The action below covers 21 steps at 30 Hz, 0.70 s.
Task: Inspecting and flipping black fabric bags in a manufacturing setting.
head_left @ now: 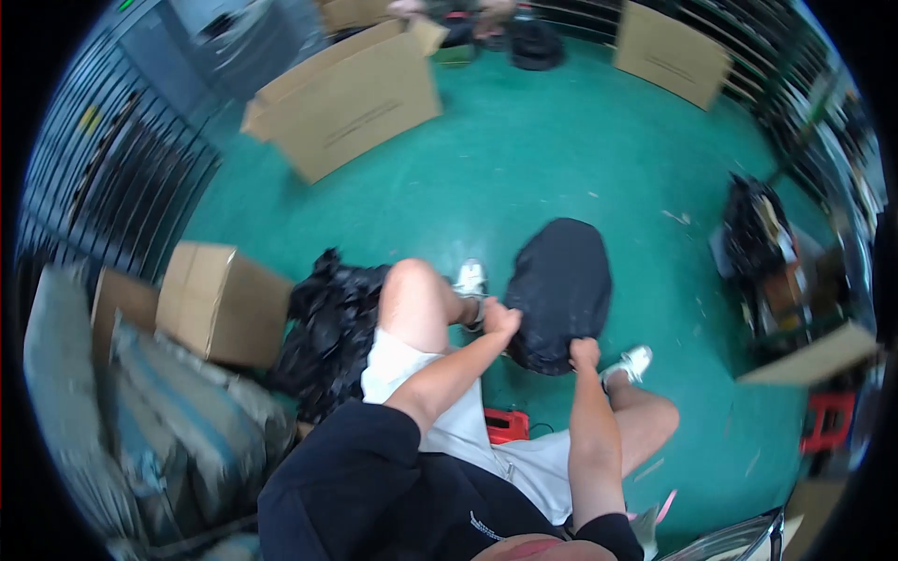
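Note:
Between my spread feet, a large oval thing in smooth black fabric, like a cover or bag, stands tilted on the green floor. My left hand is closed on its near left edge. At its near right edge my right hand is closed too, gripping the black fabric. The fingertips of both hands are partly hidden. Beside my left leg lies a crumpled heap of black sheets or bags. Whatever is inside the oval thing cannot be seen.
A closed carton and grey woven sacks stand at my left. A long cardboard box lies ahead, and a person's hands show behind it. A red plastic stool is beneath me. Shelving lines the right.

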Available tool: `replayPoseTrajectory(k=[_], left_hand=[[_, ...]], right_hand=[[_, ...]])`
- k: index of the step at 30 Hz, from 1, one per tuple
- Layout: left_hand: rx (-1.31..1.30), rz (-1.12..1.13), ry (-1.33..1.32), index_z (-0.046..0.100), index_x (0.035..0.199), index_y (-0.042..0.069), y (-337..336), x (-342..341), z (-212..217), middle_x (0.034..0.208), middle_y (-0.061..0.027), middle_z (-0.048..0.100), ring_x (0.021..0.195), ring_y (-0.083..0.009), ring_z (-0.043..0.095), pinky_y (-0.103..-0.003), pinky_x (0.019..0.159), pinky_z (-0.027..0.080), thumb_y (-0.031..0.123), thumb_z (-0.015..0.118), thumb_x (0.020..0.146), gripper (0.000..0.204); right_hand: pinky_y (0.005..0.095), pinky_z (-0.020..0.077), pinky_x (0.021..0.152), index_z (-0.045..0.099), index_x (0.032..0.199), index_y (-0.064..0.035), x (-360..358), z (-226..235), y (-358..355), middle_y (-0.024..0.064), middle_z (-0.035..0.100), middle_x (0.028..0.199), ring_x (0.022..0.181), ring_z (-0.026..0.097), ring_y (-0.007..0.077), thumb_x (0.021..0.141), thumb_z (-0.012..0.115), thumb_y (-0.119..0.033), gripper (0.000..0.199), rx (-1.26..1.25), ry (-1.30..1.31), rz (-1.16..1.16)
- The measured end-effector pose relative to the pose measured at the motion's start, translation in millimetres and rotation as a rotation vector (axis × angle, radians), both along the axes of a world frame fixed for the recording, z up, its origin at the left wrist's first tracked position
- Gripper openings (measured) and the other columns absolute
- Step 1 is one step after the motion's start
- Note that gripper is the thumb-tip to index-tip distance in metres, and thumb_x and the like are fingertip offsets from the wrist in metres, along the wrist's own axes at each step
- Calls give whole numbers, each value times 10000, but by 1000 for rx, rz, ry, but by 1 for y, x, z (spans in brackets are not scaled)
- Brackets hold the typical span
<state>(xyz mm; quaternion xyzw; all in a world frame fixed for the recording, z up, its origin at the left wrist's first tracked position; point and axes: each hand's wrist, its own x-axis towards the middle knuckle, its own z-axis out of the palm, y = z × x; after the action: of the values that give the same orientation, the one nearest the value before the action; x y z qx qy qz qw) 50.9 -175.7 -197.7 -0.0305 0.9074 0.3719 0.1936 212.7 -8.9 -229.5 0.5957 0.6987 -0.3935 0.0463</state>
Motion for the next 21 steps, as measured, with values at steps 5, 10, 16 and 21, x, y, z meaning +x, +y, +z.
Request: replayPoseTrajectory(k=[5, 10, 16, 21], left_hand=[[793, 344, -19, 212, 1471, 18, -14, -25, 101, 1245, -205, 529, 1085, -296, 576, -389, 917, 471, 121, 752, 738, 916], [1296, 359, 537, 229, 1422, 47, -144, -118, 207, 1149, -178, 556, 833, -231, 655, -334, 622, 519, 33, 680, 844, 733], [1243, 1275, 370, 467, 1238, 25, -422, -189, 231, 1009, -153, 607, 793, -237, 664, -311, 578, 490, 52, 590, 849, 409], [1088, 944, 308, 591, 1020, 45, -461, -122, 166, 941, -82, 652, 777, -204, 671, -282, 555, 488, 199, 545, 905, 198]], right_hand=[[426, 559, 578, 668, 961, 57, -4, 7, 0, 249, 689, 812, 601, 690, 340, 803, 493, -157, 319, 30, -49, 69], [428, 537, 528, 632, 1002, 73, -3, 5, 2, 248, 673, 768, 550, 664, 336, 851, 460, -164, 329, -6, -34, 60], [408, 530, 503, 604, 1059, 75, 3, -2, 5, 239, 678, 817, 556, 660, 335, 892, 470, -181, 334, 12, -10, 123], [388, 475, 397, 567, 1112, 57, 5, -13, 12, 231, 654, 851, 506, 620, 292, 926, 467, -213, 343, -75, 29, 78]])
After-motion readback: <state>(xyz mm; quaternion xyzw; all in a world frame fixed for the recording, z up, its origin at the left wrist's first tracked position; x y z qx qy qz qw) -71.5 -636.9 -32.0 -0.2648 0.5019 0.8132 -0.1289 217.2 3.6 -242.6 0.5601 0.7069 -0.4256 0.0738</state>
